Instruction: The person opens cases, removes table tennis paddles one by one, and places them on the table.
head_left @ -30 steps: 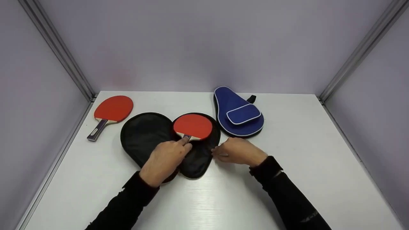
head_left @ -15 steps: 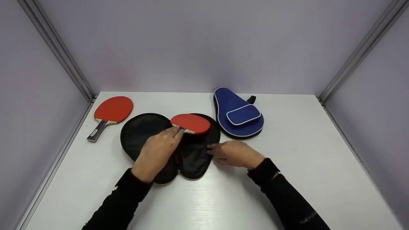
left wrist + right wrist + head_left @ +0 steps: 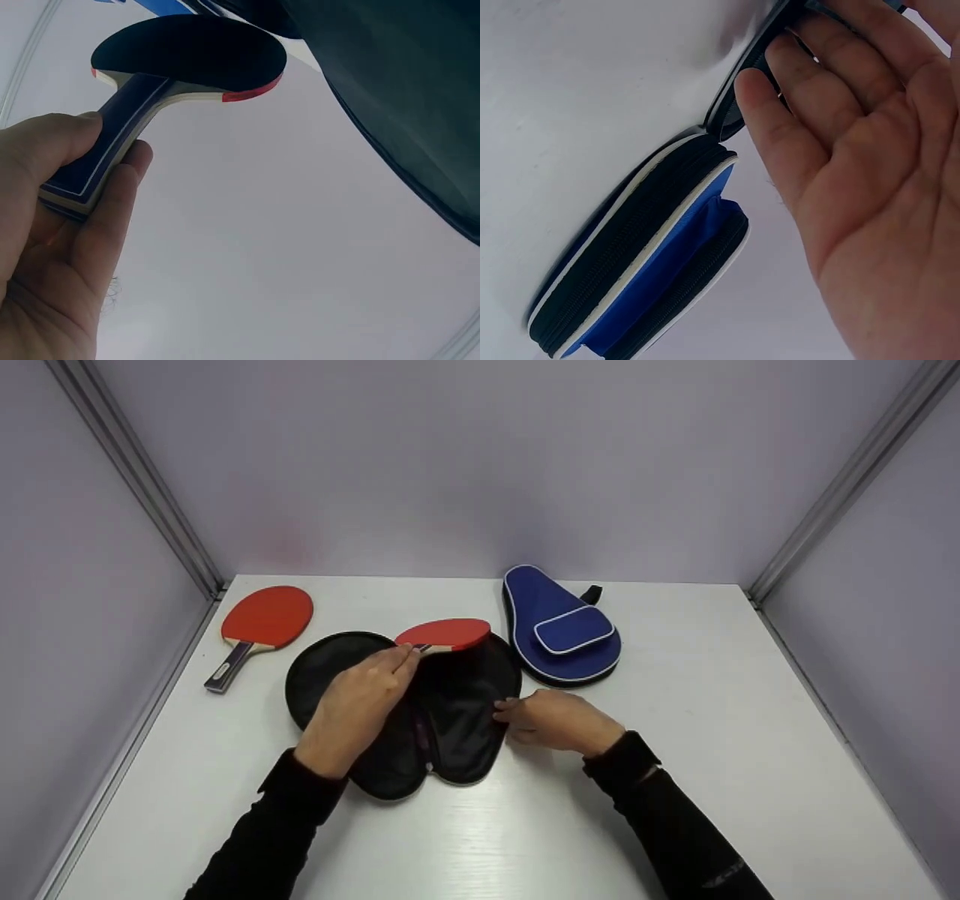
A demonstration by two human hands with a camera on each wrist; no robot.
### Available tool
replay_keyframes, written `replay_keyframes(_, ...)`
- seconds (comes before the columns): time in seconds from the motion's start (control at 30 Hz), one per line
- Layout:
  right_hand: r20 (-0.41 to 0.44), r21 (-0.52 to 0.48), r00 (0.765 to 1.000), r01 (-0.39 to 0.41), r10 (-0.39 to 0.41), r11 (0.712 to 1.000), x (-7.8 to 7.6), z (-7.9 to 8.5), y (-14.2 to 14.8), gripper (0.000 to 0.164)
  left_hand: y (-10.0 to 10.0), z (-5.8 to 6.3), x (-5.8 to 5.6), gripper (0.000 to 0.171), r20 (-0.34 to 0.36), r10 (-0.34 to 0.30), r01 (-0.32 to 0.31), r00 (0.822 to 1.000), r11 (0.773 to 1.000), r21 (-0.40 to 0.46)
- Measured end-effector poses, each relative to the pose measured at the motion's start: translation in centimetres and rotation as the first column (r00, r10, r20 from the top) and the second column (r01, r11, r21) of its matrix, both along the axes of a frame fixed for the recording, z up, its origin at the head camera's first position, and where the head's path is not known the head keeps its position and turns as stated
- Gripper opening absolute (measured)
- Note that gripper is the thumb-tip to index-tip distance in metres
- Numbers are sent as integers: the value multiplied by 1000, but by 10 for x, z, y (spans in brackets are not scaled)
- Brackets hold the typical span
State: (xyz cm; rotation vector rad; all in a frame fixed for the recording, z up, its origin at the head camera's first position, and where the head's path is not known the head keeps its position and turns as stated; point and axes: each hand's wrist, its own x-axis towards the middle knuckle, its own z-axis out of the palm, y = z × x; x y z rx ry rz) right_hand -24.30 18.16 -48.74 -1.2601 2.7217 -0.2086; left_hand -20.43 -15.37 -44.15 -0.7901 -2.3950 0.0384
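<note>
My left hand [image 3: 358,706] holds a table tennis paddle [image 3: 454,633] by its dark handle, thumb on one side and fingers on the other. The paddle is tilted above an open black-lined paddle case [image 3: 469,727], its red face showing in the head view and its black face [image 3: 191,51] in the left wrist view. Spread on the table, the case has two halves joined along the middle. At the right edge of this case, my right hand [image 3: 559,721] pinches the rim; part of that grip is hidden in the right wrist view, where the fingers [image 3: 776,124] lie along the edge.
A second red paddle [image 3: 267,616] lies at the back left of the white table [image 3: 675,720]. Behind my right hand lies a closed blue paddle case [image 3: 531,598] with white piping and a small pocket. Pale walls [image 3: 480,465] stand at the back and sides.
My left hand has lifted the paddle off the open case, tilting it and drawing it slightly left and away. The case has shifted a little; my right hand stays at its edge.
</note>
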Motion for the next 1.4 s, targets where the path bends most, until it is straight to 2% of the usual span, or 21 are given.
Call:
replay_keyframes(0.17, -11, -3, 1000, 17, -17, 1000, 0, 3, 4, 40, -12, 6, -3, 43, 28, 21, -22, 999, 999, 36)
replay_keyframes(0.37, 5, 12, 996, 85, -85, 996, 0, 6, 8, 38, -33, 11, -10, 41, 31, 31, -35, 999, 992, 119)
replay_keyframes(0.5, 0, 17, 995, 103, -103, 995, 1, 7, 10, 39, -48, 14, -17, 37, 60, 34, -46, 998, 978, 205)
replay_keyframes(0.63, -26, 34, 996, 90, -89, 995, 1, 7, 10, 39, -62, 14, -23, 36, 125, 50, -82, 991, 959, 269)
replay_keyframes(0.77, -51, 59, 996, 77, -74, 995, 1, 7, 10, 39, -74, 12, -29, 35, 185, 67, -120, 981, 949, 293)
replay_keyframes(0.93, -58, 66, 996, 68, -64, 996, 2, 9, 10, 39, -85, 6, -36, 34, 218, 77, -144, 973, 940, 311)
replay_keyframes(1.17, -41, 54, 997, 71, -69, 996, 3, 9, 10, 38, -98, -3, -43, 35, 294, 53, -156, 954, 928, 338)
replay_keyframes(1.4, -21, 58, 996, 82, -81, 995, 2, 10, 10, 40, -115, -9, -47, 39, 320, 13, -141, 947, 914, 381)
